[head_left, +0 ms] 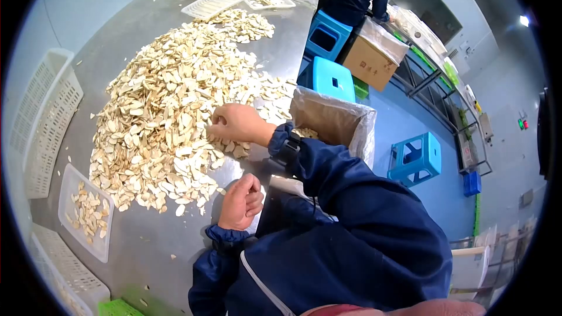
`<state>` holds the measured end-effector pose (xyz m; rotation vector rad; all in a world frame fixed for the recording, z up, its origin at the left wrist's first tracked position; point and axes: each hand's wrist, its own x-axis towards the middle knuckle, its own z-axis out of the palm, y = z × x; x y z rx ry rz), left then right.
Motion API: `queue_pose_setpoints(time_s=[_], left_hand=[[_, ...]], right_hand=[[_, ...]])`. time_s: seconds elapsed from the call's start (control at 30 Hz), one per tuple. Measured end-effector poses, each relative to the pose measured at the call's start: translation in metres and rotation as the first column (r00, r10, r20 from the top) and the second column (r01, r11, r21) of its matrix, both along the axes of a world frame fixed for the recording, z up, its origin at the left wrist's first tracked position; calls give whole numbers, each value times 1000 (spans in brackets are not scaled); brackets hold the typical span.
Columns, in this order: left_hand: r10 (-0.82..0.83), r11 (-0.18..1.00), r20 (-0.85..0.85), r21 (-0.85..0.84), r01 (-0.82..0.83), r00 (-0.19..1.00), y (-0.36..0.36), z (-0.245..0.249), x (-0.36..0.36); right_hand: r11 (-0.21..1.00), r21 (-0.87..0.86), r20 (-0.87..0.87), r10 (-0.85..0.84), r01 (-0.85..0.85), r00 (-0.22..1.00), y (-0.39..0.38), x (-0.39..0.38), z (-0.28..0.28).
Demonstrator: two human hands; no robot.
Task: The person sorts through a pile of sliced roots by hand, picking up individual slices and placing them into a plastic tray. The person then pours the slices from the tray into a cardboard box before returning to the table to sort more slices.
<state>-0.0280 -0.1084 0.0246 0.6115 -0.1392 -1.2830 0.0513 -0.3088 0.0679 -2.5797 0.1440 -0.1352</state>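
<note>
My right hand (237, 123) lies knuckles-up on the near edge of the heap of pale dried slices (170, 105), fingers bunched down into them; whether one is pinched I cannot tell. My left hand (240, 202) is curled into a loose fist on the steel table (146, 246), its contents hidden. I'd judge it best to lift only a few slices at a time from the heap's edge, so none slide off. The lined box (333, 120) stands just beside my right wrist. The marks on the cardboard carton (369, 64) are too small to read.
</note>
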Motion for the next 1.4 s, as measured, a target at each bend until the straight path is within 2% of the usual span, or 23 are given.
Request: queue_pose_setpoints(time_s=[0.1, 0.13, 0.17, 0.2, 0.23, 0.27, 0.33, 0.43, 0.53, 0.67, 0.9, 0.93, 0.97, 1.0, 1.03, 1.07, 1.13, 1.2, 1.23, 1.27, 1.33, 1.37, 1.4], left_hand=[[44, 999, -31, 18, -44, 999, 0, 2, -3], [50, 998, -46, 52, -48, 998, -1, 4, -4], [46, 997, -47, 65, -43, 998, 0, 9, -4], [42, 997, -39, 72, -39, 998, 0, 11, -3], [44, 996, -41, 75, -41, 998, 0, 11, -3], [42, 997, -36, 66, -40, 998, -1, 10, -3], [42, 996, -46, 76, -39, 998, -2, 10, -3], [37, 996, -52, 82, -33, 998, -2, 5, 0], [76, 996, -136, 65, -68, 988, -3, 0, -2], [56, 997, -97, 50, -51, 994, -4, -5, -1], [46, 997, -80, 67, -41, 996, -4, 6, -2], [63, 996, -82, 73, -57, 995, -3, 10, -2], [76, 994, -91, 82, -68, 993, -3, 12, -4], [20, 1000, -105, 11, -19, 994, -2, 2, -3], [27, 997, -43, -69, -30, 999, 1, -3, -5], [25, 996, -93, -78, -32, 995, -1, -5, -5], [32, 993, -40, -109, -36, 999, 0, -5, -7], [84, 980, 65, -185, -71, 994, -4, -13, -8], [93, 985, 35, -148, -86, 995, -7, -16, -10], [87, 990, 8, -116, -85, 996, -10, -16, -10], [79, 991, -25, -105, -81, 997, -13, -18, -10], [71, 993, -25, -94, -73, 997, -15, -20, -11], [65, 994, -27, -82, -67, 998, -16, -21, -11]], right_hand=[[988, 148, 79, -52, 40, 995, -20, -9, -13], [978, 208, 36, -38, 29, 999, -26, -17, -4], [912, 410, 18, -48, 36, 999, -43, -16, -27], [791, 608, -1, -79, 63, 997, -41, -26, -18], [671, 724, -146, -76, 158, 986, -43, -35, -7], [539, 819, -208, -45, 199, 977, -42, -43, 0], [441, 881, -187, -11, 173, 982, -46, -53, -7], [427, 892, -168, 15, 146, 986, -42, -63, -3], [426, 892, -188, 40, 153, 981, -32, -73, 14], [401, 915, -104, 105, 54, 989, -32, -79, 15], [488, 863, -195, 78, 134, 978, -23, -75, 19], [427, 894, -175, 51, 137, 983, -18, -76, 18], [483, 868, -153, 51, 110, 987, -20, -76, 13], [576, 814, -142, 66, 78, 988, -21, -73, 9], [653, 754, -144, 63, 69, 988, -18, -70, 11], [725, 688, -110, 85, 14, 990, -11, -67, 14], [817, 568, -80, 169, -94, 982, -12, -60, 4], [768, 635, -201, 271, -85, 941, 0, -50, 22], [768, 630, -238, 327, -111, 914, 11, -43, 33], [827, 542, -289, 351, -150, 891, 25, -37, 43], [879, 345, -332, 442, -329, 833, 54, -24, 61], [856, 164, -372, 515, -491, 773, 74, -16, 78], [808, 148, -413, 574, -570, 707, 87, -8, 82]])
